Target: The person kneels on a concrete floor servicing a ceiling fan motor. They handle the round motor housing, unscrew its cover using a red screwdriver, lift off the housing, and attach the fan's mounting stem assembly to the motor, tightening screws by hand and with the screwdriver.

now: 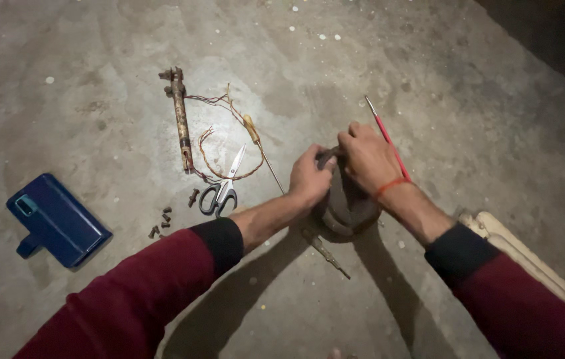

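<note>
A dark rounded metal part (345, 203) is gripped on the concrete floor (429, 80) at the centre by both hands: the left hand (309, 178) is closed on its left top edge, the right hand (367, 158) on its top. A red-handled screwdriver (387, 137) lies just right. Scissors (223, 189), a yellow-handled screwdriver (260, 147) and a rusty rod (180, 119) (with wires) lie left; a blue phone case (56, 219) sits far left.

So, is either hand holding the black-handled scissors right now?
No, the black-handled scissors lie on the concrete floor, while both hands grip the dark round metal part.
</note>
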